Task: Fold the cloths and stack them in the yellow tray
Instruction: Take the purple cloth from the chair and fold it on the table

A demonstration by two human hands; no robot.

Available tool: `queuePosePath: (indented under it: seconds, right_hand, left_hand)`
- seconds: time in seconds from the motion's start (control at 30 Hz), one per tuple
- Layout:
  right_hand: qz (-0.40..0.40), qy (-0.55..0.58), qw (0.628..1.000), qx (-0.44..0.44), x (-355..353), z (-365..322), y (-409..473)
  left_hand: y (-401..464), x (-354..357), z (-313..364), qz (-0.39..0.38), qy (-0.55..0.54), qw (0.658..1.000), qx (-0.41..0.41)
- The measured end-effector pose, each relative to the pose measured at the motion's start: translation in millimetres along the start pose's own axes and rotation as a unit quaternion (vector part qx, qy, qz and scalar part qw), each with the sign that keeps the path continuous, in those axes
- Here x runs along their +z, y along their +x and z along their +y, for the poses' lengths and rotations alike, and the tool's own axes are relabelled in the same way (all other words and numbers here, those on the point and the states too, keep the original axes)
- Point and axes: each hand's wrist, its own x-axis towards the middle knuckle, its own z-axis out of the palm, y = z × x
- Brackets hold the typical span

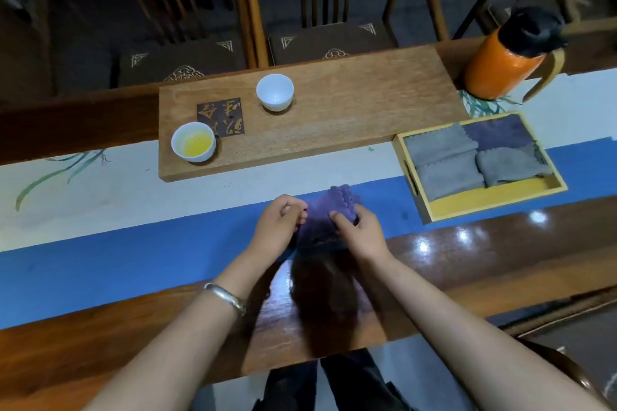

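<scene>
A purple cloth [323, 215] with a scalloped edge lies partly folded on the blue table runner [133, 253] at the middle. My left hand [278, 223] pinches its left edge. My right hand [359, 227] grips its right side, where a folded corner stands up. The yellow tray [494, 200] sits to the right. It holds three folded grey cloths [444, 160] and a folded purple cloth [497, 132] at its far corner.
A wooden board [334, 117] beyond the cloth carries an empty white cup [274, 92] and a white cup of yellow liquid [193, 142]. An orange flask [507, 57] stands at the far right. Chairs line the far side.
</scene>
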Motion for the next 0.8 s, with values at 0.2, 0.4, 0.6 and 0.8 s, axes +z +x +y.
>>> queuePosePath:
  seconds: [0.2,0.4,0.6,0.8]
  right_hand:
    - [0.053,-0.011,0.997,0.059,-22,32,12]
    - [0.055,-0.094,0.992,0.061,-16,45,22]
    - [0.067,-0.195,0.978,0.038,-16,44,31]
    - [0.037,-0.255,0.966,0.017,-21,44,41]
  left_hand:
    - [0,-7,-29,0.058,0.134,0.989,-0.008]
    - [-6,9,-41,0.059,0.195,0.979,-0.032]
    - [13,35,-29,0.079,0.186,0.976,-0.077]
    - [25,33,-28,0.009,0.108,0.984,-0.141]
